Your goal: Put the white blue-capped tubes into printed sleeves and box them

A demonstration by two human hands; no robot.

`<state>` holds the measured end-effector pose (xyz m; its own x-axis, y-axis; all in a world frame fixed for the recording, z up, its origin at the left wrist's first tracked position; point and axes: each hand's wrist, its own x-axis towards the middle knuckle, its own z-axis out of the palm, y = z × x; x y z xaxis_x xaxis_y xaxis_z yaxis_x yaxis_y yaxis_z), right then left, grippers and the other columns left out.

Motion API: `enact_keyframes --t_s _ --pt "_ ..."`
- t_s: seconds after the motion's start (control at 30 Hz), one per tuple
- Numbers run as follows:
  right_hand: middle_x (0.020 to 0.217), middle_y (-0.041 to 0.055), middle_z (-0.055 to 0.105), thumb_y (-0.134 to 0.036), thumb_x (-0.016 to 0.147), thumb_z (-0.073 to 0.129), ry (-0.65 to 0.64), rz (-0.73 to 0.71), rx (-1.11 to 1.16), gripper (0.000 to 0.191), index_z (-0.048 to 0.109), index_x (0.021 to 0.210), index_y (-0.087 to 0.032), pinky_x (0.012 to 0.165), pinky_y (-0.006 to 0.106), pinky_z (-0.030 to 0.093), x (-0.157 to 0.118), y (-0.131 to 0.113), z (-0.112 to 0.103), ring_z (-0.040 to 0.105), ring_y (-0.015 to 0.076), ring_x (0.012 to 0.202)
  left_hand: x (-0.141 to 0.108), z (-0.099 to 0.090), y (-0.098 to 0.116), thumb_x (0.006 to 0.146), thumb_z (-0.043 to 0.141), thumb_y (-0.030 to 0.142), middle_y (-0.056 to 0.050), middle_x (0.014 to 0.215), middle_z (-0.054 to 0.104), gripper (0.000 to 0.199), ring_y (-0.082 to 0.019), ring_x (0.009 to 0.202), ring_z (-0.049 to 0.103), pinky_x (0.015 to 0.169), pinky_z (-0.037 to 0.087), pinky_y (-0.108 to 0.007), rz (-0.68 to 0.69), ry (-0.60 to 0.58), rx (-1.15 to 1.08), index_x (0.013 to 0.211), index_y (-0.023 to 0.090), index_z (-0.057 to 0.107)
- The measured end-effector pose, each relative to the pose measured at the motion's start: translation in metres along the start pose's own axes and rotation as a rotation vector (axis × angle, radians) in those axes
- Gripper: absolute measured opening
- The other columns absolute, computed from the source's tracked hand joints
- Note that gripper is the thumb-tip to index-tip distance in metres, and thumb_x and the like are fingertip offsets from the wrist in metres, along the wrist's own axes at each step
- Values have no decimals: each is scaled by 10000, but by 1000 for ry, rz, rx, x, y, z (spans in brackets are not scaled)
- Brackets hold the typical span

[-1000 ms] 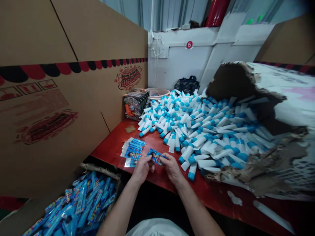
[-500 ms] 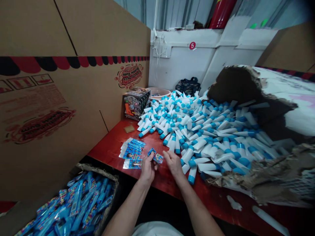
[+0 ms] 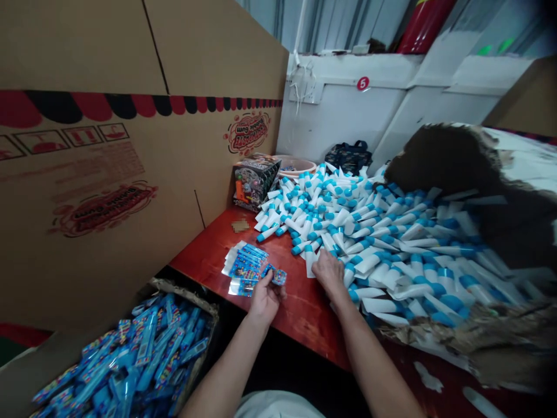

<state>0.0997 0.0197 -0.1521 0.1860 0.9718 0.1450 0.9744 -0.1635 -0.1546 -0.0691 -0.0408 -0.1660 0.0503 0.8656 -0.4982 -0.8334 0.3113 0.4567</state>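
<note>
While the left hand (image 3: 266, 301) stays low over the red wooden counter (image 3: 304, 313), its fingers (image 3: 273, 287) are curled narrowly around a small printed packet (image 3: 277, 276), which shows blue and multicoloured artwork above the fingertips. The right hand (image 3: 328, 274) reaches forward, palm down, its fingers (image 3: 322, 261) bunched against the near edge of a large heap of white tubes with blue caps (image 3: 383, 249); from this angle, it is hard to tell whether they grip one tube or only rest on it. The heap lies loosely at all angles across the counter. Just beside the left hand lies a small spread of flat blue printed packets (image 3: 246, 268). Below the counter's near edge, at the left, a cardboard carton (image 3: 183, 290) is full of long blue packets (image 3: 143, 354). A printed cardboard panel (image 3: 108, 64) rises along the left of the counter, a boxed bubble gum display (image 3: 255, 183) stands at the heap's far left, and torn brown-and-white sheeting (image 3: 474, 168) banks the heap on the right.
</note>
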Motion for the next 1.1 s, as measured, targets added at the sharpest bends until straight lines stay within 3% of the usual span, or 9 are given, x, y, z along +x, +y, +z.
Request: enact_keyframes --t_s 0.2,0.4,0.47,0.57,0.63,0.93,1.1 --pt "977 157 657 -112 784 463 -22 -18 176 225 618 946 -126 834 350 372 -12 -3 6 602 258 951 -6 -3 3 867 531 247 -9 532 617 164 -143 393 549 409 420 -261 -18 17 -5 747 145 574" --pt "950 98 663 -333 860 428 69 -47 561 254 537 1000 -152 727 299 463 -29 -3 -24 623 200 831 -17 -6 7 914 455 284 -36 547 630 260 -160 415 568 430 438 -280 -31 15 -15 748 130 582" --pt "987 73 660 -380 865 423 125 -54 813 275 490 1037 -176 743 297 489 -46 -13 -38 635 181 855 -20 -5 7 916 449 272 -35 568 643 249 -157 418 569 436 439 -281 -28 18 -23 754 135 579" --pt "926 35 676 -360 763 624 167 -48 1558 270 518 958 -206 788 352 512 -77 -31 -51 658 197 844 -23 -1 2 910 458 271 -29 539 628 245 -164 424 574 446 438 -284 -40 6 -26 742 140 579" --pt "910 20 685 -315 714 698 177 -18 1761 282 554 934 -214 803 364 518 -91 -40 -54 665 192 830 -26 1 -2 910 456 270 -26 508 610 253 -173 431 580 453 438 -289 -56 -14 -25 732 141 582" --pt "966 42 695 -272 743 689 308 -35 1634 246 629 972 -204 819 349 525 -105 -39 -44 655 192 898 -40 5 -8 926 419 271 -52 596 666 272 -177 475 605 485 451 -301 -67 -91 -16 780 130 600" --pt "971 42 682 -265 745 687 332 -31 1652 229 642 961 -204 810 338 519 -114 -44 -36 644 193 899 -48 7 -4 905 468 246 -65 771 715 186 -209 677 675 583 508 -325 -34 -153 -90 918 140 621"
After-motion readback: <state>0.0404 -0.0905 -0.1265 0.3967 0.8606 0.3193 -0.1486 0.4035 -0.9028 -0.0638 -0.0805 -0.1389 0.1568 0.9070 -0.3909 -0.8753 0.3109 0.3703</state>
